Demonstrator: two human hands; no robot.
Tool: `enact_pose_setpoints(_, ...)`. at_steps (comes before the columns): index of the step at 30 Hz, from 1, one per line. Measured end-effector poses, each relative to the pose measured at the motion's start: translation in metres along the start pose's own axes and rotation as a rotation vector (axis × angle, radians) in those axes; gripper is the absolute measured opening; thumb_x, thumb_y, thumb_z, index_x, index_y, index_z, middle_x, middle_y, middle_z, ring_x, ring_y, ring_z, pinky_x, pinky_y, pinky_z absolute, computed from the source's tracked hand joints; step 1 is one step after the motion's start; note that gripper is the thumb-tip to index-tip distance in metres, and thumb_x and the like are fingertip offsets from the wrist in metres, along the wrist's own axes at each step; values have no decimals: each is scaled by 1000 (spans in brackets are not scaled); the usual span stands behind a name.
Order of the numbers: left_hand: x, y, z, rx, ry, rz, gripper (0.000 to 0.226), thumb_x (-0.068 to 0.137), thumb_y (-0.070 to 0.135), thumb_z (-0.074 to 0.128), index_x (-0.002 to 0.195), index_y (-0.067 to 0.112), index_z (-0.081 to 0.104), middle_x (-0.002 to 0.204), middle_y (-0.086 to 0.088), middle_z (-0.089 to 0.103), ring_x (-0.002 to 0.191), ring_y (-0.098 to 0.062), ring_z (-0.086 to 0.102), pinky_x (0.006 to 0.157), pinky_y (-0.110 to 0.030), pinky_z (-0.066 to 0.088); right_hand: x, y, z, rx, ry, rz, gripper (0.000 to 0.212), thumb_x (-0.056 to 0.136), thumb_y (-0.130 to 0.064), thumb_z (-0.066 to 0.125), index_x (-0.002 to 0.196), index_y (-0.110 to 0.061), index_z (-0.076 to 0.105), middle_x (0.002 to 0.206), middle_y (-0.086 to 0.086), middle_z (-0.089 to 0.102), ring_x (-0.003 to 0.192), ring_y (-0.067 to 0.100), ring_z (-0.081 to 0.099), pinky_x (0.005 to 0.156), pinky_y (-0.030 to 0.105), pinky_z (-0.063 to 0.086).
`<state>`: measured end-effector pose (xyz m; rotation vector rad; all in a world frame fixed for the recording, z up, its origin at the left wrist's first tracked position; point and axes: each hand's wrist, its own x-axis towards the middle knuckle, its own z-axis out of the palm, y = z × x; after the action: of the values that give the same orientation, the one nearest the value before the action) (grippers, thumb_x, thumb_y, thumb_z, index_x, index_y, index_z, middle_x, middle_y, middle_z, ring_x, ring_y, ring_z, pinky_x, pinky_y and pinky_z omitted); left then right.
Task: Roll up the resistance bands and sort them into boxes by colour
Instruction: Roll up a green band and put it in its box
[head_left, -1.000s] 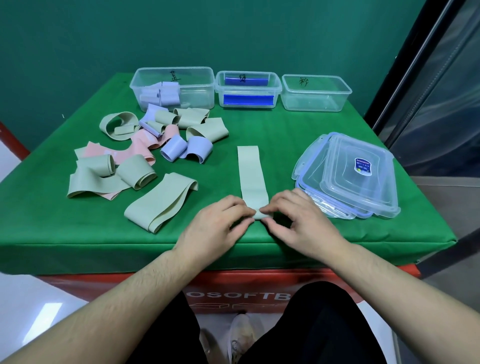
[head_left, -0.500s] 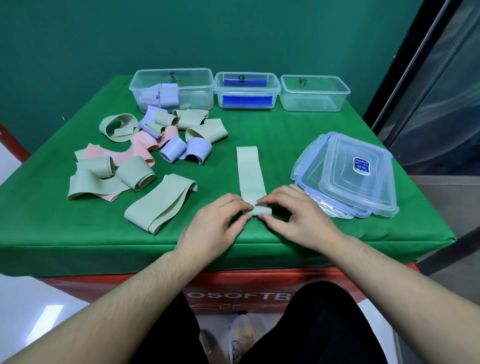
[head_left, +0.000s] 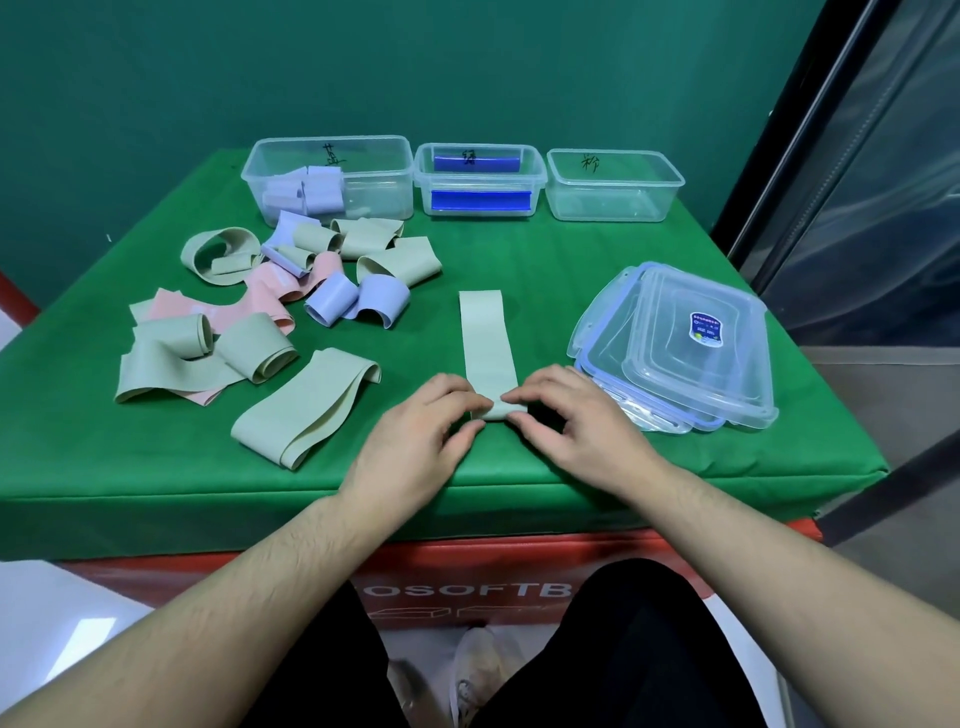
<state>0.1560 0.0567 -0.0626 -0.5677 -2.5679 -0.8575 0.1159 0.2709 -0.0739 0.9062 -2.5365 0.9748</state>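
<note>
Head view: both hands' fingers hide green band's rolled end.

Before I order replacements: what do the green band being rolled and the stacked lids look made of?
Green band: probably matte latex or rubber; it lies limp and curls tightly under both hands.
Stacked lids: clear glossy rigid plastic, blue-edged; they show highlights.

Even, bright overhead light falls on the green surface, casting soft shadows; glare streaks the stacked lids, and wide-angle distortion bends the frame's edges. Focus mildly soft.
</note>
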Motion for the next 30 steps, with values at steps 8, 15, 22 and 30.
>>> enact_pose_setpoints(8,3,3,1,45,4,-26,19,91,14,68,109,14,72,107,4,64,90,-8,57,78,-11,37,1,1,0,41,36,-1,27,91,-26,67,117,-19,68,109,-7,56,104,15,56,91,33,47)
enact_pose_setpoints(15,5,8,-2,118,-69,-40,29,93,26,63,121,18,67,122,8,54,71,-15,57,70,-31,50,2,2,2,-35,15,11,32,91,-34,61,118,-19,69,110,-5,61,100,18,55,91,32,44)
enact_pose_setpoints(22,19,4,-5,166,-93,40,26,89,22,68,115,19,67,105,4,62,85,-21,64,71,-33,53,2,-2,0,-58,-20,13,38,92,-26,62,129,-19,62,118,-4,57,109,17,52,98,31,42)
enact_pose_setpoints(30,18,2,-2,175,-70,19,24,91,24,66,114,18,69,114,5,61,86,-21,66,73,-32,52,2,-1,1,-61,1,13,32,89,-20,63,121,-17,65,117,-3,59,109,19,54,98,36,44)
